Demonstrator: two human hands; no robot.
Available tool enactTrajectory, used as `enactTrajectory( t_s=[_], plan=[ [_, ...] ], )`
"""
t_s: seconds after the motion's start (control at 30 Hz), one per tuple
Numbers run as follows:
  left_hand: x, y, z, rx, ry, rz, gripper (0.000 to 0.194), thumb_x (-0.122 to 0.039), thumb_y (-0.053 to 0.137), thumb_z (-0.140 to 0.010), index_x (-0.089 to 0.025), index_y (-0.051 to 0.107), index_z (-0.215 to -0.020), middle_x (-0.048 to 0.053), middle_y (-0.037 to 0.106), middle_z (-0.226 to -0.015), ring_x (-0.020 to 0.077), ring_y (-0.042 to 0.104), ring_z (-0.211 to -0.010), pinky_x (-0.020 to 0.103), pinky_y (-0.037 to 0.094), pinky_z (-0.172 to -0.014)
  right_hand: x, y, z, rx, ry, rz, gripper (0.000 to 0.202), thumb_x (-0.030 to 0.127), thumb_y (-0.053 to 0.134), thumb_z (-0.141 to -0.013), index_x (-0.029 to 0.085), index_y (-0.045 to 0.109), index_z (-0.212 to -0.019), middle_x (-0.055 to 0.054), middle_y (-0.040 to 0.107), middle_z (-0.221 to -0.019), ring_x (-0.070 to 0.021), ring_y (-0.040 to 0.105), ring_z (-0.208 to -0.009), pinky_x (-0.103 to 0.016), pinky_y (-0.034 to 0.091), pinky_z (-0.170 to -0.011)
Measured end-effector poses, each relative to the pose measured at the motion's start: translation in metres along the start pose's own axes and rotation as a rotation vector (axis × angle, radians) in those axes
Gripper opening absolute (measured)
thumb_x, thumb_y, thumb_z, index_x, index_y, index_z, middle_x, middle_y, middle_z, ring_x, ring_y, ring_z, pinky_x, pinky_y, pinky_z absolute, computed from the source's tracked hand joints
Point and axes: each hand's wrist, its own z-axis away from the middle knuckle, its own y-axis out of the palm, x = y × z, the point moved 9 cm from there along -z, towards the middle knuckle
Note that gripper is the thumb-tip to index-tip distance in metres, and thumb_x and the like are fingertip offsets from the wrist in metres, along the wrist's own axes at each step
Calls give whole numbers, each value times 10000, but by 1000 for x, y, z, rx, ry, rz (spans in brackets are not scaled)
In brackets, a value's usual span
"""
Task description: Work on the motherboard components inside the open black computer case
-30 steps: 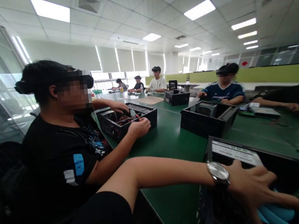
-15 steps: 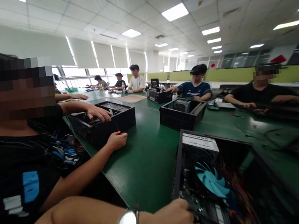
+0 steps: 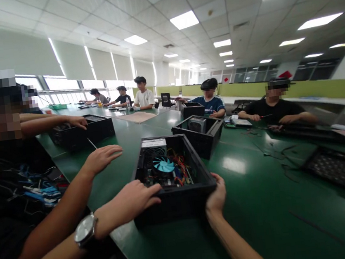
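Flanking the open computer case [image 3: 175, 206] in the head view, the person's two hands are now both on it, the right hand [image 3: 217, 199] having come into view since the earlier frames. Its fingers curl around the near right corner and are closed on it. The left hand [image 3: 129, 203], which earlier reached over the blue fan [image 3: 164, 164], now lies at the near left edge with its fingers extended over the rim; whether it clamps there cannot be told. The case rests on the green table [image 3: 245, 196] directly ahead, open side up, showing coloured cables [image 3: 181, 168] beside the fan. This two-sided contact probably gives firmer control of the case than one hand would. Close on the left is a co-worker's hand [image 3: 101, 159], apart from the case.
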Motion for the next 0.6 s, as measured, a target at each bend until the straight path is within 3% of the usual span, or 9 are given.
enactTrajectory(
  t_s=[0.07, 0.13, 0.23, 0.33, 0.43, 0.53, 0.6],
  plan=[
    [42, 3, -15, -58, -93, -47, 282, -342, 517, -1009, -219, 615, -1243, 89, 710, -978, 261, 666, -935, 358, 491, -846, 17, 16, -50, -59, 66, 70, 449, 348, 340, -1031, 153, 532, -1387, -163, 589, -1326, -305, 567, -1208, -483, 507, -950],
    [72, -5, -25, -205, -185, -82, 335, -243, 507, -997, -217, 587, -1322, 135, 660, -1211, 301, 595, -1147, 436, 462, -974, 29, 20, -96, -90, 73, 140, 378, 381, 495, -1024, 184, 552, -1341, -128, 585, -1320, -261, 588, -1159, -469, 499, -967],
    [84, -15, -25, -439, -319, -81, 478, -118, 449, -966, -247, 528, -1419, 151, 526, -1428, 336, 450, -1347, 526, 403, -1081, 38, 4, -156, -123, -29, 257, 408, 422, 559, -1006, 206, 537, -1351, -101, 565, -1331, -258, 572, -1166, -486, 476, -993],
    [52, -4, -18, -509, -285, 33, 537, -98, 449, -942, -277, 498, -1446, 111, 501, -1458, 305, 413, -1394, 518, 392, -1134, 36, -21, -206, -144, -136, 407, 458, 426, 572, -993, 192, 508, -1382, -117, 520, -1377, -295, 512, -1243, -521, 425, -1035],
    [7, 27, -8, -464, -180, 173, 581, -93, 507, -896, -331, 503, -1426, 62, 509, -1461, 283, 436, -1392, 490, 427, -1134, 25, -33, -243, -112, -173, 558, 402, 405, 632, -960, 173, 578, -1284, -115, 535, -1358, -301, 508, -1245, -531, 420, -1038],
    [-20, 61, -2, -375, -131, 293, 656, -54, 540, -827, -364, 505, -1404, 51, 531, -1449, 294, 459, -1378, 491, 472, -1096, 16, -34, -261, -58, -209, 666, 337, 388, 647, -957, 173, 616, -1216, -100, 570, -1319, -281, 546, -1204, -517, 457, -1010],
    [-29, 73, -2, -322, -106, 388, 668, -47, 538, -810, -369, 502, -1394, 47, 534, -1448, 296, 452, -1381, 498, 467, -1095, 12, -34, -265, -23, -231, 715, 327, 385, 642, -964, 171, 620, -1211, -99, 585, -1301, -272, 569, -1178, -508, 479, -993]
  ],
)
